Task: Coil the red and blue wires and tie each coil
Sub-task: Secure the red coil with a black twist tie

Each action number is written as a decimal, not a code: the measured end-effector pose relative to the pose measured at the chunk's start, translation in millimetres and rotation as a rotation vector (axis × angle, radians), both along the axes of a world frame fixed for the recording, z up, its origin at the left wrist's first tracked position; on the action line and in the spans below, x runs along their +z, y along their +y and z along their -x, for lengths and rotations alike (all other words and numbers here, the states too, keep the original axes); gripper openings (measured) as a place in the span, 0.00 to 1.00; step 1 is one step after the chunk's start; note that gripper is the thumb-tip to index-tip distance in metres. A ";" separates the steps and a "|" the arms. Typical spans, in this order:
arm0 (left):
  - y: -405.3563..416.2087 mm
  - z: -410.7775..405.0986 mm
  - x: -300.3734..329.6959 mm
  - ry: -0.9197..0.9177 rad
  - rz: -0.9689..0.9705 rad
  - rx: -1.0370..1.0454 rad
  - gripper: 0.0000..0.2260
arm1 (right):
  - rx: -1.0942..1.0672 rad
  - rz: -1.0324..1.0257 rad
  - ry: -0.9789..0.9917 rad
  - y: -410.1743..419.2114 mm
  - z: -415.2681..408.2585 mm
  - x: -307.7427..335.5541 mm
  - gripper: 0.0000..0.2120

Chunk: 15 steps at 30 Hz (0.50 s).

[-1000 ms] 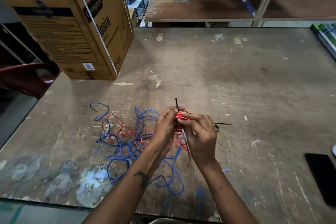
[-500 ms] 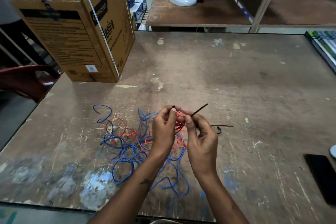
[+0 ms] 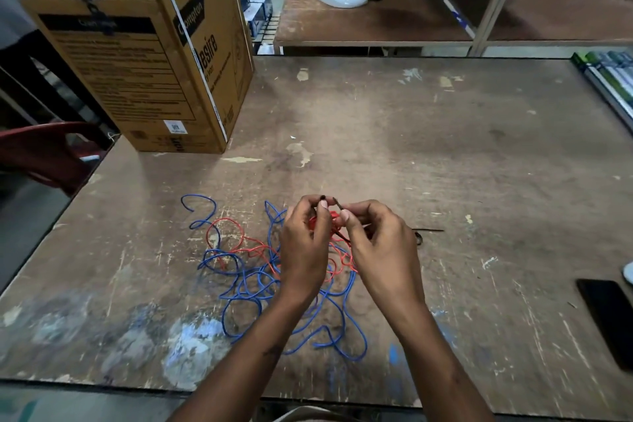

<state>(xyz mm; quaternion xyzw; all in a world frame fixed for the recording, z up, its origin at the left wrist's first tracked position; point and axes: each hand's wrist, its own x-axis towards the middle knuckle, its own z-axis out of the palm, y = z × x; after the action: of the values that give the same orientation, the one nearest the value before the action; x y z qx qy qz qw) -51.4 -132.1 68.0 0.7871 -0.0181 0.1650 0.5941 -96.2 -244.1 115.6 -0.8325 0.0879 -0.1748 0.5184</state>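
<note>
A small red coil [image 3: 331,218] is held up between both hands above the table. My left hand [image 3: 306,243] grips the coil and pinches one end of a thin black tie [image 3: 337,205]. The tie's other end is pinched by my right hand [image 3: 378,243], close against the left fingertips. Loose red wire [image 3: 239,243] trails from the coil to the left. The blue wire [image 3: 253,284] lies uncoiled in a tangle on the table under my forearms. A second black tie [image 3: 426,231] lies on the table just right of my right hand.
A large cardboard box [image 3: 144,58] stands at the table's back left. A black phone [image 3: 609,315] lies near the right edge, and long packets [image 3: 613,79] lie at the far right. A red chair [image 3: 44,154] is off the left edge.
The black tie's free end, which stuck up and then out to the right, is now bent back toward my left fingertips. Both hands stayed together over the red coil.
</note>
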 end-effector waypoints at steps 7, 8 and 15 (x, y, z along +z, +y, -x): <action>2.9 5.1 5.0 -0.108 -0.179 0.028 0.05 | -0.106 0.116 -0.127 12.1 -3.1 0.2 0.03; 3.6 4.5 4.3 -0.106 -0.178 0.032 0.05 | -0.121 0.123 -0.147 13.3 -2.9 -0.1 0.03; 5.8 3.9 2.8 -0.101 -0.199 0.057 0.08 | -0.147 0.141 -0.224 21.3 -2.0 -3.8 0.02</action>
<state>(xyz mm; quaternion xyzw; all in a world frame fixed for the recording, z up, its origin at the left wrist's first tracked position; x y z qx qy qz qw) -55.3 -126.3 70.9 0.8330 -0.0417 0.2187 0.5065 -94.2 -222.8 111.8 -0.8334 0.0775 -0.3098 0.4510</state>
